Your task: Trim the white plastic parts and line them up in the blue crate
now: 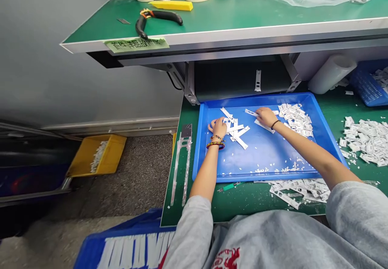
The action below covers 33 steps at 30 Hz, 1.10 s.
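Note:
My left hand (218,127) rests at the left edge of a loose pile of white slotted plastic strips (238,130) inside a blue tray (224,178). Its fingers look bent and spread apart, touching the strips' ends. My right hand (266,117) is closed on a white plastic strip (251,112) that points out to the left from the fingertips. Another strip (264,126) lies just below that hand, partly covered. A heap of small white plastic pieces (295,119) fills the tray's right back corner. Tiny white scraps (291,167) are scattered along its front.
Behind the tray, a dark conveyor belt (230,79) carries one strip (258,81). Overhead is a green shelf (230,18) with pliers (148,18) and a yellow cutter (172,5). More strips (300,190) and a green-handled tool (230,186) lie in front; white pieces (368,139) lie right.

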Tool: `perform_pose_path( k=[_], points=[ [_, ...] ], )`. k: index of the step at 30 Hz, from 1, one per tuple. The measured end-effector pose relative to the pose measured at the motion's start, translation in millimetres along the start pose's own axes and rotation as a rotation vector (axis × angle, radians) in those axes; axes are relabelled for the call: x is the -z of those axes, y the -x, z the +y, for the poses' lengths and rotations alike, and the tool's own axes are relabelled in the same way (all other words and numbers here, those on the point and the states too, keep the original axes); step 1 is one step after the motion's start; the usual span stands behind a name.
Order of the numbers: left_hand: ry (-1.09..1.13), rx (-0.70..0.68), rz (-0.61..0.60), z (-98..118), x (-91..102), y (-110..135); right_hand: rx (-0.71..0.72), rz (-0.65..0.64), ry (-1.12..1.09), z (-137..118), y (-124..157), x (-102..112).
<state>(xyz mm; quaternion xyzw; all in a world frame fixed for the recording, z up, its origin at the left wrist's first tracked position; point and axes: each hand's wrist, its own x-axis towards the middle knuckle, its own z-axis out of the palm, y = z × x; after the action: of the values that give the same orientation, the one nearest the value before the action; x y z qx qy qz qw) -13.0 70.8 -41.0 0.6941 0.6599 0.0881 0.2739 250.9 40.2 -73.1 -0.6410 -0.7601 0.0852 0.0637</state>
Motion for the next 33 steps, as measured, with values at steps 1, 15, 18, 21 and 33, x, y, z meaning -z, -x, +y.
perform_pose_path(
  k=[1, 15, 18, 21, 33],
  points=[
    [0.003, 0.004, 0.002, -1, 1.7, 0, 0.06, -0.022, -0.032, -13, 0, -1],
    [-0.075, -0.394, -0.111, 7, -0.5, 12, -0.026, 0.052, -0.041, 58, 72, 36],
    [-0.062, -0.309, -0.019, 7, 5.0, 10, -0.044, 0.053, -0.054, 62, 76, 42],
    [-0.056, -0.184, 0.082, 3, 12.2, 8, 0.065, -0.055, -0.147, 27, 74, 31],
    [-0.105, -0.228, 0.011, -8, 3.3, 5, -0.007, 0.338, -0.293, -51, 14, 57]
  ],
)
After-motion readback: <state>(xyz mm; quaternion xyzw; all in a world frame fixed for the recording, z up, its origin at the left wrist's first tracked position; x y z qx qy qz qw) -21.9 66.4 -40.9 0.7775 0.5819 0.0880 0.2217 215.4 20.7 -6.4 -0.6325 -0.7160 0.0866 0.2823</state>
